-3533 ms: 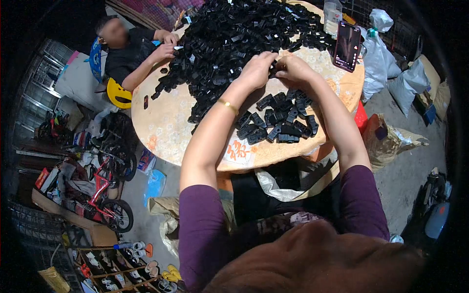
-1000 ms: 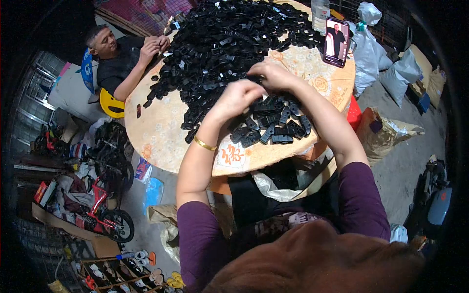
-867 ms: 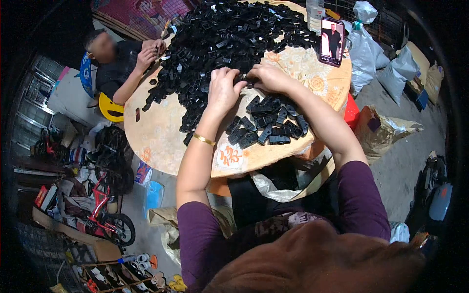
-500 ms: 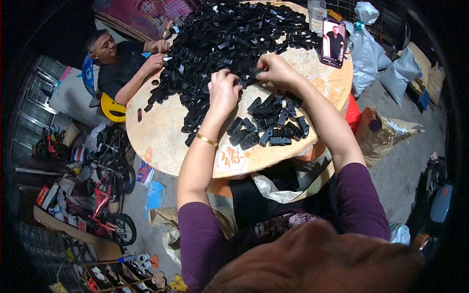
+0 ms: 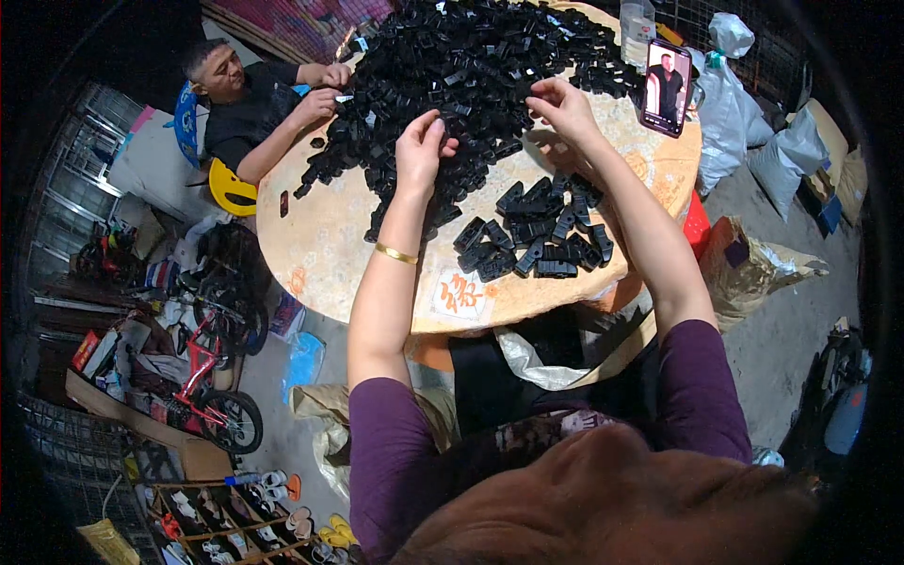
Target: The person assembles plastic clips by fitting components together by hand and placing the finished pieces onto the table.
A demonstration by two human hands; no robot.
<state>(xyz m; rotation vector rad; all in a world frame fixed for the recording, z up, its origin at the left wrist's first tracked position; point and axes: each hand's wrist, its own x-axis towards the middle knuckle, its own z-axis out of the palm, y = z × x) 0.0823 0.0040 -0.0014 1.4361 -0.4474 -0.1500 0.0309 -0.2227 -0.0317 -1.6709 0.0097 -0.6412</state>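
Observation:
A large heap of small black plastic pieces, which look like buckle parts (image 5: 471,56), covers the far part of the round table (image 5: 320,273). Over the near side of the heap is my left hand (image 5: 426,155), its thumb and fingers apart and no piece visible in it. My right hand (image 5: 567,113) hovers at the heap's right edge, fingers loosely bent and apart; against the black heap I make out nothing between them. Between my forearms lies a smaller group of black plastic buckles (image 5: 532,231), apart from the heap.
Across on the left, a person (image 5: 250,113) works at the heap's edge with both hands. A phone (image 5: 665,87) stands upright at the table's right, beside a clear plastic container (image 5: 637,28). White sacks (image 5: 720,122) stand beyond it. An open sack (image 5: 537,363) hangs below the table edge.
Both hands have drawn apart and lifted from the pieces, the left hand slightly leftward and the right one rightward. The whole view has shifted a little, moving the table rightward in the picture.

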